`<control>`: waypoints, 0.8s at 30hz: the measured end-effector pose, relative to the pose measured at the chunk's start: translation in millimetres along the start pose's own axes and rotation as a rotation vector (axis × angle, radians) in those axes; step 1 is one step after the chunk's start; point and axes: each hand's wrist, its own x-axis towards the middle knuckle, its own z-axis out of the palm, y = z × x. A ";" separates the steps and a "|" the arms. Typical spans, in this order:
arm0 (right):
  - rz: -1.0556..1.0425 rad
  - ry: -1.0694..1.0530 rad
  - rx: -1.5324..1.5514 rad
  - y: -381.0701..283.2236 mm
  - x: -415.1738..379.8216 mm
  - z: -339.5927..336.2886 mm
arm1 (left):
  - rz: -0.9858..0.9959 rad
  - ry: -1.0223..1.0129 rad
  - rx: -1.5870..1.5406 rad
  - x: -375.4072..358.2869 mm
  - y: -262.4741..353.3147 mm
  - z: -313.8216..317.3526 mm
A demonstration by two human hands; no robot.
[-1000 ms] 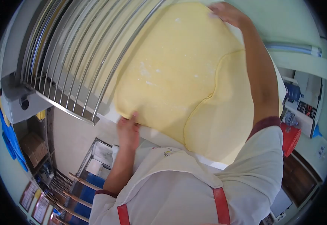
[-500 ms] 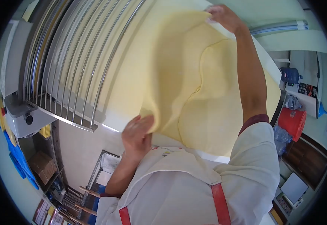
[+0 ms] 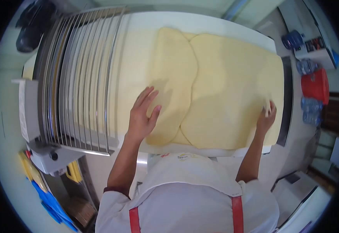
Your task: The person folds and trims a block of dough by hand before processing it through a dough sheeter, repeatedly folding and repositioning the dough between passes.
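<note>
A wide sheet of pale yellow dough [image 3: 231,73] lies folded on a white work surface [image 3: 154,21]. The rounded edge of its left flap [image 3: 171,62] meets or overlaps the right part along a curved seam. My left hand [image 3: 142,116] is open over the left flap, fingers spread and thumb apart, with its shadow on the dough. Over the right part, near the right end, is my right hand [image 3: 266,116], its fingers apart and a little bent. Those fingertips are slightly blurred, and a whitish streak shows by them.
At the left, a metal guard of parallel bars [image 3: 107,85] rises over the surface, part of a dough-rolling machine [image 3: 31,108]. A dark strip [image 3: 286,101] edges the right end. Beyond it stand a red bucket [image 3: 315,86] and blue water jugs [image 3: 292,39].
Both hands have let go of the raised dough, which now lies folded flat. My right hand has come down from the far edge toward the near right. The view has also shifted.
</note>
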 end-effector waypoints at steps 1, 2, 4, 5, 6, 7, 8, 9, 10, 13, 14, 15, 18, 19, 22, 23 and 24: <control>0.048 0.088 -0.125 13.0 -28.9 -21.1 | 0.043 -0.008 0.005 19.1 4.1 5.1; 0.094 0.143 -0.203 28.7 -58.4 -36.2 | 0.108 -0.026 0.019 41.3 4.1 12.9; 0.215 0.180 -0.272 47.3 -98.2 -52.7 | 0.193 -0.090 0.042 92.2 6.7 38.1; 0.291 0.167 -0.259 44.6 -115.4 -53.8 | 0.217 -0.138 0.056 118.9 11.2 54.4; 0.366 0.158 -0.243 38.3 -127.7 -52.8 | 0.246 -0.189 0.077 144.7 17.8 74.7; 0.446 0.110 -0.312 29.3 -131.2 -48.6 | 0.275 -0.238 0.097 169.3 23.8 97.1; 0.527 0.063 -0.378 18.9 -130.1 -43.4 | 0.328 -0.255 0.161 194.3 24.1 123.5; 0.545 0.075 -0.352 10.4 -127.1 -41.1 | 0.382 -0.268 0.224 218.3 22.4 154.5; 0.559 0.088 -0.326 3.2 -122.0 -39.4 | 0.436 -0.275 0.286 236.9 24.3 181.8; 0.525 0.194 -0.095 -19.9 -117.1 -47.7 | 0.455 -0.278 0.510 274.4 33.5 227.3; 0.493 0.234 0.005 -23.9 -115.0 -51.5 | 0.410 -0.333 0.503 283.7 39.9 234.4; 0.510 0.382 0.278 -19.5 -114.7 -50.7 | 0.361 -0.393 0.501 290.0 53.0 229.4; 0.585 0.782 0.985 -0.1 -121.4 -45.3 | 0.330 -0.398 0.369 308.9 55.8 229.3; 0.645 0.784 1.037 -1.0 -122.0 -49.3 | 0.332 -0.368 0.306 313.8 57.0 229.6; 0.796 0.658 1.196 -12.6 -117.6 -63.7 | 0.082 -0.564 0.309 338.6 75.6 232.1; 0.835 0.537 1.236 -14.2 -118.3 -66.7 | 0.079 -0.598 0.348 345.4 79.0 238.6; 0.870 0.417 1.273 -14.5 -117.8 -68.9 | 0.079 -0.632 0.385 352.7 81.8 247.6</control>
